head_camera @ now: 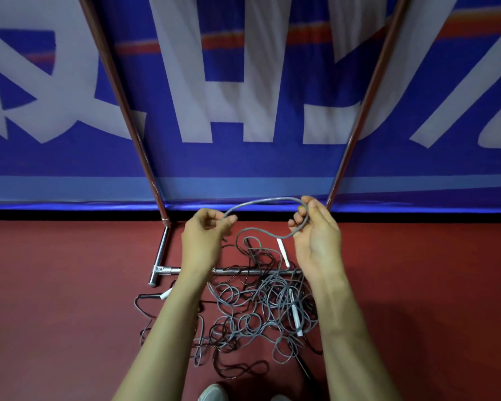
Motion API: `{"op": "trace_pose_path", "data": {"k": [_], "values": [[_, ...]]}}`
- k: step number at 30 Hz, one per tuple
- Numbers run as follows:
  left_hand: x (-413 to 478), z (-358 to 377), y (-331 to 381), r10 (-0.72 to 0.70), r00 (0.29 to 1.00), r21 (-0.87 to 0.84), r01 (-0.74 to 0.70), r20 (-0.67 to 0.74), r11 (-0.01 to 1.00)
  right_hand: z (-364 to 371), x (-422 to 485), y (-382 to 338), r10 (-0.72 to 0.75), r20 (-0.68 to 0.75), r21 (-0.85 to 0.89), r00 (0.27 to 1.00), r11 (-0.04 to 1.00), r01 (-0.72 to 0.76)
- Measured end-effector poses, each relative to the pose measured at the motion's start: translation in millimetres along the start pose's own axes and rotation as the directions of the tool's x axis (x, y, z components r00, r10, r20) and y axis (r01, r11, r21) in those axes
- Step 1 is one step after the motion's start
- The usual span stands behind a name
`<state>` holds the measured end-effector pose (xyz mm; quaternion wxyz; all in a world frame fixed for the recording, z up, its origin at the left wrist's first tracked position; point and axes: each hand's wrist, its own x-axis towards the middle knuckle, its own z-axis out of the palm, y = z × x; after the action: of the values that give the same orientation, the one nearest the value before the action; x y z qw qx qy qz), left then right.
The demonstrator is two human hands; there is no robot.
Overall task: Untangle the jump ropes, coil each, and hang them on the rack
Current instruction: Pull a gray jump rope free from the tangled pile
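— Where does the one camera look from?
— From the person's head, wide-angle, tilted forward and down. The left hand (204, 241) and right hand (315, 238) sit close; red floor (70, 285) below, blue banner (243, 163) ahead.

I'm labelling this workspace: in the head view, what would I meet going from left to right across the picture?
rack's left upright → left hand → grey rope stretched between both hands → right hand → rack's right upright
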<state>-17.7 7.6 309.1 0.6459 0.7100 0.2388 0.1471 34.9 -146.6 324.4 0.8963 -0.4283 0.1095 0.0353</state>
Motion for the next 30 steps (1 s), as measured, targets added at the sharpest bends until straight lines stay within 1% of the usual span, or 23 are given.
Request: {"op": "trace_pose_path", "data": {"k": [1, 3, 5, 6, 7, 8, 10, 11, 12, 14, 15, 16, 18, 19, 21, 22, 23, 24, 25, 26, 27, 29, 30], "values": [[-3, 0, 8, 0.026, 1.000, -0.088, -0.027, -0.009, 0.996, -4, -2, 2, -0.033, 0.008, -0.148, 0.999, 0.988, 0.034], [-9, -1, 21, 0.065, 0.998, -0.218, -0.065, -0.007, 0.974, -13, -2, 7, -0.063, 0.038, -0.447, 0.997, 0.891, 0.073], [-13, -3, 25, 0.115, 0.993, -0.221, -0.115, -0.009, 0.968, -18, -1, 9, -0.011, 0.063, -0.639, 0.998, 0.768, 0.049], [-13, -4, 24, 0.144, 0.990, -0.185, -0.142, -0.007, 0.972, -19, -1, 10, 0.013, 0.090, -0.697, 0.996, 0.715, 0.054], [-13, -6, 21, 0.169, 0.986, -0.133, -0.167, 0.007, 0.977, -18, -2, 11, 0.030, 0.147, -0.738, 0.989, 0.669, 0.090], [-13, -6, 19, 0.184, 0.982, -0.088, -0.181, 0.034, 0.980, -16, -4, 12, 0.052, 0.236, -0.753, 0.970, 0.641, 0.149], [-13, -3, 16, 0.194, 0.975, -0.044, -0.190, 0.110, 0.981, -9, -9, 13, 0.117, 0.423, -0.743, 0.899, 0.612, 0.270], [-13, -1, 15, 0.191, 0.971, -0.040, -0.187, 0.143, 0.982, -6, -10, 13, 0.147, 0.481, -0.740, 0.864, 0.597, 0.310], [-13, 0, 14, 0.186, 0.968, -0.046, -0.181, 0.169, 0.982, -4, -10, 14, 0.158, 0.508, -0.741, 0.847, 0.580, 0.337], [-10, -1, 12, 0.190, 0.961, -0.070, -0.179, 0.203, 0.981, -2, -12, 14, 0.114, 0.499, -0.743, 0.859, 0.567, 0.356], [-9, -3, 11, 0.183, 0.960, -0.077, -0.170, 0.213, 0.982, 0, -12, 14, 0.063, 0.479, -0.716, 0.876, 0.605, 0.348], [-9, -4, 9, 0.165, 0.960, -0.067, -0.154, 0.228, 0.986, 2, -13, 15, 0.011, 0.442, -0.665, 0.897, 0.675, 0.319], [-8, -3, 6, 0.132, 0.943, 0.029, -0.148, 0.304, 0.989, 5, -13, 12, -0.043, 0.339, -0.492, 0.940, 0.843, 0.216], [-7, -3, 3, 0.114, 0.927, 0.090, -0.156, 0.356, 0.984, 6, -12, 10, -0.053, 0.299, -0.392, 0.953, 0.904, 0.174], [-7, -4, -4, 0.089, 0.907, 0.174, -0.174, 0.411, 0.969, 4, -9, 4, -0.073, 0.223, -0.273, 0.972, 0.953, 0.134], [-5, -7, -8, 0.091, 0.913, 0.184, -0.177, 0.398, 0.967, 2, -8, 1, -0.077, 0.186, -0.265, 0.979, 0.956, 0.126], [-3, -9, -10, 0.104, 0.928, 0.171, -0.174, 0.357, 0.970, -1, -7, 0, -0.079, 0.155, -0.294, 0.985, 0.948, 0.122], [-2, -12, -13, 0.121, 0.951, 0.129, -0.163, 0.283, 0.978, -4, -6, 0, -0.082, 0.126, -0.362, 0.989, 0.924, 0.123], [-1, -14, -13, 0.141, 0.972, 0.062, -0.155, 0.189, 0.986, -9, -4, 2, -0.087, 0.109, -0.467, 0.990, 0.875, 0.128], [0, -14, -10, 0.160, 0.982, -0.012, -0.160, 0.098, 0.987, -13, -2, 5, -0.081, 0.118, -0.585, 0.990, 0.800, 0.135], [-1, -13, -7, 0.181, 0.983, -0.073, -0.178, 0.041, 0.981, -17, 1, 8, -0.054, 0.146, -0.687, 0.988, 0.713, 0.140], [-3, -7, 0, 0.213, 0.976, -0.104, -0.208, 0.040, 0.973, -25, 3, 14, 0.046, 0.219, -0.810, 0.975, 0.565, 0.156], [-5, -4, 2, 0.219, 0.974, -0.095, -0.212, 0.065, 0.973, -28, 4, 16, 0.074, 0.262, -0.834, 0.962, 0.519, 0.187]]}}
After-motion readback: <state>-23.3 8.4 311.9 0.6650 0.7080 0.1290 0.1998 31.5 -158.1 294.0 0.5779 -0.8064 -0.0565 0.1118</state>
